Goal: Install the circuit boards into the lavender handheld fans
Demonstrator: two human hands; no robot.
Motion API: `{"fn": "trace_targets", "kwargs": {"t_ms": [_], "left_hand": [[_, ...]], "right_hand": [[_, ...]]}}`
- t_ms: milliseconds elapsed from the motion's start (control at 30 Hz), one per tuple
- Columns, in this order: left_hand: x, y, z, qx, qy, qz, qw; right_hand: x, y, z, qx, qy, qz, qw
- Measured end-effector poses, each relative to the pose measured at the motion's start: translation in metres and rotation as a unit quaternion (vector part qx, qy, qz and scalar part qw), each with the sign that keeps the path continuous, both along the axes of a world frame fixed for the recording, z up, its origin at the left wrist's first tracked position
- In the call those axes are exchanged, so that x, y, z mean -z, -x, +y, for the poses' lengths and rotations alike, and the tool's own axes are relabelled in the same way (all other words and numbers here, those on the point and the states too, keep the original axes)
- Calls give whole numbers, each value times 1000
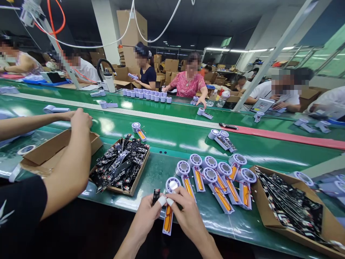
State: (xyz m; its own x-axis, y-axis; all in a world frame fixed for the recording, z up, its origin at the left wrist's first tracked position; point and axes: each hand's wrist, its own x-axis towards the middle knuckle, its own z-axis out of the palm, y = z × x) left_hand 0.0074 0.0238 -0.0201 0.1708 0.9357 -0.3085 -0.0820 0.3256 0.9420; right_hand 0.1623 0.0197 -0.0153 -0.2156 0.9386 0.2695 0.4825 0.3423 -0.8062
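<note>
- Nearly together: left hand (145,221) pinching a black board (155,197), right hand (187,216) against a white housing (168,219), seemingly for fine control
- Spare boards (289,208) boxed nearby, apparently for easy reach, in a cardboard box (265,201)

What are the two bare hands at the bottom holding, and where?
The left hand pinches a small black circuit board by its lower end; the right hand seems to hold a white plastic strip with an orange core near its top.
</note>
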Motion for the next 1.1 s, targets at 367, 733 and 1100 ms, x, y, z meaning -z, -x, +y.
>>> {"fn": "trace_targets", "kwargs": {"t_ms": [367, 733, 1100], "left_hand": [[-11, 9, -6, 90, -52, 214, 971], [-11, 5, -9, 115, -100, 331, 931], [-19, 10, -14, 141, -153, 404, 891]], "right_hand": [[3, 7, 1, 21, -52, -58, 997], [-5, 4, 6, -38, -86, -211, 973], [-1, 13, 1, -2, -66, -166, 984]]}}
